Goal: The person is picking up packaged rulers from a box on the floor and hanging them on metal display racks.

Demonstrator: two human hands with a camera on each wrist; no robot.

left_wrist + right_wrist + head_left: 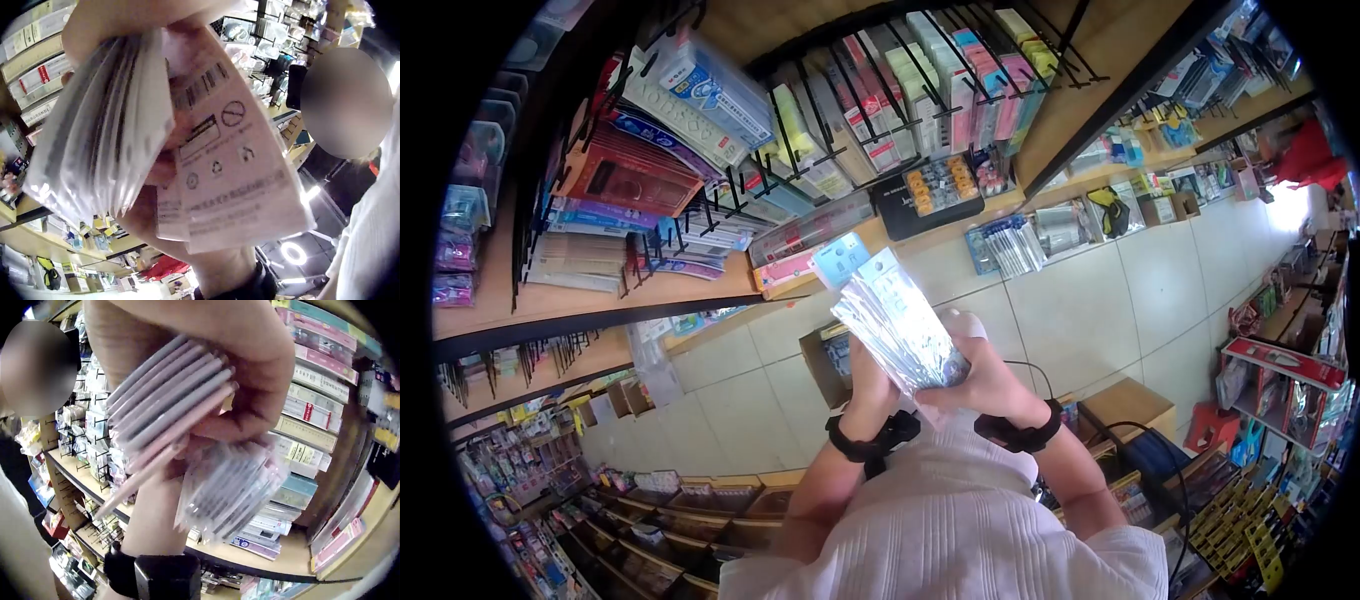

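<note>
In the head view, my left hand [870, 385] and right hand [990, 385] grip a fanned stack of flat, clear-wrapped packets [900, 320] from either side. Light glares off their plastic; a light blue card [840, 262] shows beside their top end. The left wrist view has the left hand [137, 19] over several packet edges, and a pink printed card [240, 169] with a barcode by the right hand's fingers. From the right wrist, the right hand [250, 369] holds several thin packets [175, 400] by their ends. I cannot tell what the packets contain.
Ahead, a wooden shelf [730, 290] carries stationery packs on black hooks [890, 120]. A black box of orange items [940, 190] stands at its edge. Below are a tiled floor [1090, 320] and an open carton [825, 365]. A brown box [1130, 405] stands at the right.
</note>
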